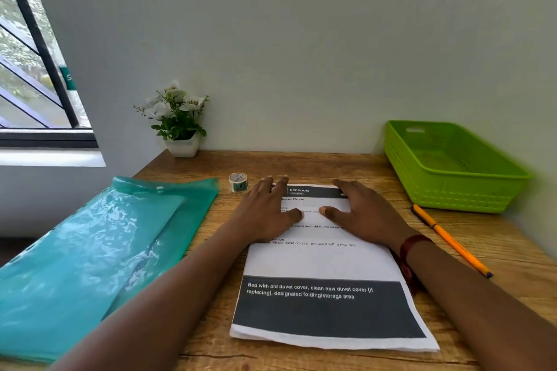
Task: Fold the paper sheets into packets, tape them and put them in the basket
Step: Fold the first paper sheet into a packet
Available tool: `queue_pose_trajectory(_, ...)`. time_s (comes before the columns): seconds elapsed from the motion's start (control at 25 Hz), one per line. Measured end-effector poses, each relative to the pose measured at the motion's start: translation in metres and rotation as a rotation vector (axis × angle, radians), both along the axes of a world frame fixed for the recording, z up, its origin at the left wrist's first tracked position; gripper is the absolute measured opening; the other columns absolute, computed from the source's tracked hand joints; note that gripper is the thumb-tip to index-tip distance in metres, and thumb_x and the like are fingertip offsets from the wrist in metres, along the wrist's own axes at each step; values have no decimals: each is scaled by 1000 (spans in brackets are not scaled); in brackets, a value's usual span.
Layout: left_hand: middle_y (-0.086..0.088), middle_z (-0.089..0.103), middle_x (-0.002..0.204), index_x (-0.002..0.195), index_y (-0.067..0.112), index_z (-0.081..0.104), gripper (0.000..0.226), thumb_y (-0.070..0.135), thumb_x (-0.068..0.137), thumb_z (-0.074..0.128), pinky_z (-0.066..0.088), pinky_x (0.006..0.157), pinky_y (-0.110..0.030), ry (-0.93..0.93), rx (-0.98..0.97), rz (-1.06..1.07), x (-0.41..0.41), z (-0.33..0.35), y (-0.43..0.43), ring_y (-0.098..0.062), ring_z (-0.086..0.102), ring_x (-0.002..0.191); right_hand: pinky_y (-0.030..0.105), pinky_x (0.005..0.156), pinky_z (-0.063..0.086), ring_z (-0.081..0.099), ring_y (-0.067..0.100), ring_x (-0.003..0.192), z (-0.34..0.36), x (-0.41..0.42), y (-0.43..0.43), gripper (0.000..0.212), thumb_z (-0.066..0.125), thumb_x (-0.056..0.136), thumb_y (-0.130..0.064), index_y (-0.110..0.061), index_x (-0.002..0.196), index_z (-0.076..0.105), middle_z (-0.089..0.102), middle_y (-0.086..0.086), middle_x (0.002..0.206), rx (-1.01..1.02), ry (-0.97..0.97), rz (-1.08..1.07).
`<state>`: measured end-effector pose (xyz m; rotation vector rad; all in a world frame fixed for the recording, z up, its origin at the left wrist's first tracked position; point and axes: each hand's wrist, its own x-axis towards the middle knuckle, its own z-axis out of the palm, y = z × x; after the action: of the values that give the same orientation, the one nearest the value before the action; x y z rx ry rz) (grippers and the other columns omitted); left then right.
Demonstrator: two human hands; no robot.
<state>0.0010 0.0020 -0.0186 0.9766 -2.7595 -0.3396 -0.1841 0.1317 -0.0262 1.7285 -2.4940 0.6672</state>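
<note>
A stack of printed paper sheets [324,262] lies flat in the middle of the wooden table [497,253], with dark bands at its top and bottom. My left hand [266,209] rests palm down on the upper left of the stack, fingers spread. My right hand [358,209] lies flat on the upper right, thumb pointing toward the left thumb. Neither hand holds anything. A small roll of tape [238,182] stands just left of my left fingertips. The green plastic basket [446,164] sits at the back right against the wall; nothing shows inside it.
A teal plastic document folder [99,259] covers the table's left side and overhangs its edge. A white pot of artificial flowers [180,126] stands at the back left. An orange pencil [450,242] lies diagonally to the right of the sheets. A window is at far left.
</note>
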Motion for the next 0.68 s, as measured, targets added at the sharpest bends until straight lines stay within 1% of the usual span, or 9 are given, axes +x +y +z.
queue_pose_trajectory(0.08, -9, 5, 162, 154, 28, 2, 82, 61, 90, 43, 10, 117, -42, -13, 12, -1, -1, 1, -1, -26, 4, 149, 36, 98, 42, 49, 22, 123, 1, 1, 1, 72, 45, 84, -70, -28, 142, 37, 49, -1, 141, -2, 44, 12)
queue_pose_trajectory(0.12, -9, 6, 162, 154, 27, 3, 82, 61, 91, 42, 10, 117, -42, -12, 11, -5, -2, 1, -1, -26, 5, 149, 36, 96, 43, 51, 22, 121, 2, 2, 2, 69, 44, 84, -69, -29, 140, 39, 52, -1, 139, -6, 68, 19)
queue_pose_trajectory(0.2, -10, 13, 161, 153, 24, 6, 81, 61, 90, 43, 14, 117, -42, 13, 1, -11, -3, 0, -3, -26, 11, 147, 34, 91, 43, 54, 23, 117, 3, 3, 2, 65, 43, 85, -69, -30, 138, 42, 57, -1, 134, -16, 102, 22)
queue_pose_trajectory(0.36, -8, 31, 151, 152, 22, 12, 81, 60, 89, 47, 27, 112, -41, 85, -30, -46, 1, -3, -7, -26, 26, 140, 33, 88, 42, 54, 23, 116, 3, 6, 3, 65, 45, 86, -66, -28, 139, 40, 58, 0, 133, -27, 121, 21)
queue_pose_trajectory(0.44, -8, 36, 145, 152, 22, 13, 82, 59, 89, 50, 34, 107, -40, 133, -84, -86, 2, -2, -6, -26, 32, 134, 33, 92, 42, 51, 21, 119, 5, 5, 3, 66, 48, 86, -65, -27, 140, 39, 55, -1, 136, -46, 108, 37)
queue_pose_trajectory(0.52, -7, 39, 138, 151, 22, 12, 85, 57, 87, 55, 40, 101, -37, 201, -150, -108, 4, 0, -6, -24, 38, 127, 33, 99, 40, 45, 19, 125, 3, 4, 3, 70, 53, 85, -61, -26, 142, 36, 48, 0, 140, -88, 75, 64)
queue_pose_trajectory(0.6, -6, 39, 134, 151, 23, 12, 88, 53, 84, 62, 45, 96, -35, 268, -174, -123, 6, 3, -7, -21, 41, 121, 34, 106, 35, 37, 19, 132, 1, 1, 2, 79, 61, 82, -57, -24, 146, 29, 40, 1, 146, -158, 44, 87)
queue_pose_trajectory(0.68, -4, 37, 132, 150, 24, 15, 90, 47, 82, 69, 47, 96, -34, 325, -169, -138, 7, 5, -7, -19, 42, 119, 35, 110, 30, 31, 20, 136, 2, -3, 2, 87, 68, 78, -53, -24, 147, 25, 34, 1, 149, -210, 31, 81)
